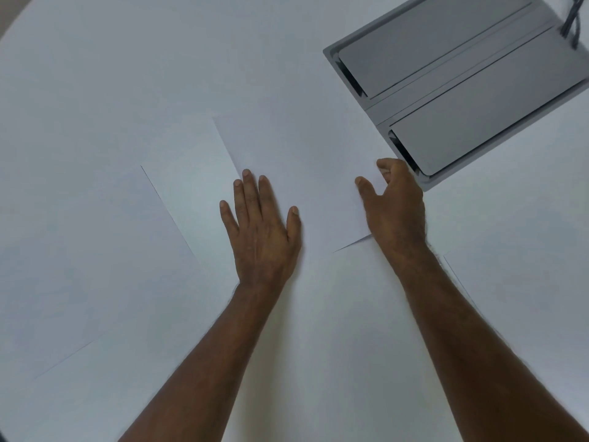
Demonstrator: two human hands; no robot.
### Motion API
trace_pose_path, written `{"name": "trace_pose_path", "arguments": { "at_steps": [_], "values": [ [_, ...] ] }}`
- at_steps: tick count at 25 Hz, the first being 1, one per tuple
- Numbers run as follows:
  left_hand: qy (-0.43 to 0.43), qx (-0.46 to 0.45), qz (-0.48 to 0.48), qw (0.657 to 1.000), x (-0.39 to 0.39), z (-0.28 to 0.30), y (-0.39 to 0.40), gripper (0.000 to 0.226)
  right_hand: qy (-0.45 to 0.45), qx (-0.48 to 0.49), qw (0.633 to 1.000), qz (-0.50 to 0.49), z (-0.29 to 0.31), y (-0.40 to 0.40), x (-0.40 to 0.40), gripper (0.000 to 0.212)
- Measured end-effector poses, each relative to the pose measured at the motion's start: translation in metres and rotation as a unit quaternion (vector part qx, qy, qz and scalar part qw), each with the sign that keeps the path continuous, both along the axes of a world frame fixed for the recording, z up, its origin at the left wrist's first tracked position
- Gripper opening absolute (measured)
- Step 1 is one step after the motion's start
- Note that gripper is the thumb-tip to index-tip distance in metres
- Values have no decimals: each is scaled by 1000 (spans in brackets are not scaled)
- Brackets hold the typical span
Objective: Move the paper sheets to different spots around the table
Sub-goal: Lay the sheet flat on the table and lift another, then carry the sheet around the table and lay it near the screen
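A white paper sheet (306, 161) lies in the middle of the white table (127, 59). My left hand (261, 231) rests flat on its near-left part, fingers spread. My right hand (395, 202) pinches the sheet's right edge, thumb on top and fingers curled at the edge. A second white sheet (89, 260) lies to the left, its corner close to the left hand. A third sheet (526, 282) lies at the right, past my right forearm.
A grey cable hatch (462, 84) with two flaps is set into the table at the upper right, just beyond my right hand. Dark cables (572, 23) come out at its far corner. The table's curved edge shows at the upper left.
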State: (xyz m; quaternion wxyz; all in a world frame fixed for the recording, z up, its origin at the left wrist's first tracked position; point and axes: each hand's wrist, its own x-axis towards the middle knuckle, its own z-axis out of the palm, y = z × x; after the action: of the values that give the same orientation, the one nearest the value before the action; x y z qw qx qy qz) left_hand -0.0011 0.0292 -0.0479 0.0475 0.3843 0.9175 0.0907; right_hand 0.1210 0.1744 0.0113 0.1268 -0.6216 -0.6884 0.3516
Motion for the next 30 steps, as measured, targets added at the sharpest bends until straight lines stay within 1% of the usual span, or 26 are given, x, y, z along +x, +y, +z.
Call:
{"name": "trace_pose_path", "arguments": {
  "at_steps": [2,3,5,6,8,10,12,13,16,18,19,20,21,22,23,27,30],
  "values": [
    [-13,0,-8,1000,0,2,-1,69,-20,7,1000,-3,7,-3,5,37],
    [-25,8,-16,1000,-1,3,-2,68,-16,6,1000,-7,9,-5,8,33],
    [-81,51,-29,995,-2,8,-8,65,8,-5,1000,-17,16,-12,15,30],
    [-130,86,-26,987,0,15,-11,63,23,-15,999,-23,18,-16,19,30],
    [-248,170,8,954,5,30,-21,60,61,-43,996,-43,25,-26,31,26],
    [-355,229,75,903,11,50,-32,61,114,-92,986,-80,36,-43,43,17],
    [-423,265,155,852,17,73,-46,61,154,-123,975,-106,50,-65,54,10],
    [-437,268,189,838,18,84,-53,61,164,-130,971,-114,56,-77,60,9],
    [-468,240,255,812,17,112,-82,63,196,-155,957,-145,73,-114,77,8],
    [-520,215,283,777,12,128,-115,61,220,-179,946,-159,86,-149,86,10],
    [-552,208,289,754,9,134,-131,54,234,-190,940,-161,92,-165,89,11],
    [-579,204,287,735,7,143,-148,42,245,-200,935,-158,100,-182,91,12],
    [-596,216,279,721,5,150,-166,29,254,-206,933,-149,107,-199,92,13],
    [-603,231,272,713,3,162,-185,22,262,-210,932,-137,115,-218,91,14],
    [-605,245,271,707,2,171,-204,21,266,-213,932,-126,123,-235,89,14],
    [-589,283,284,701,-7,210,-290,23,274,-222,932,-79,153,-315,81,15],
    [-570,306,280,709,-17,231,-364,26,278,-227,932,-41,175,-380,69,17]
  ]
}}
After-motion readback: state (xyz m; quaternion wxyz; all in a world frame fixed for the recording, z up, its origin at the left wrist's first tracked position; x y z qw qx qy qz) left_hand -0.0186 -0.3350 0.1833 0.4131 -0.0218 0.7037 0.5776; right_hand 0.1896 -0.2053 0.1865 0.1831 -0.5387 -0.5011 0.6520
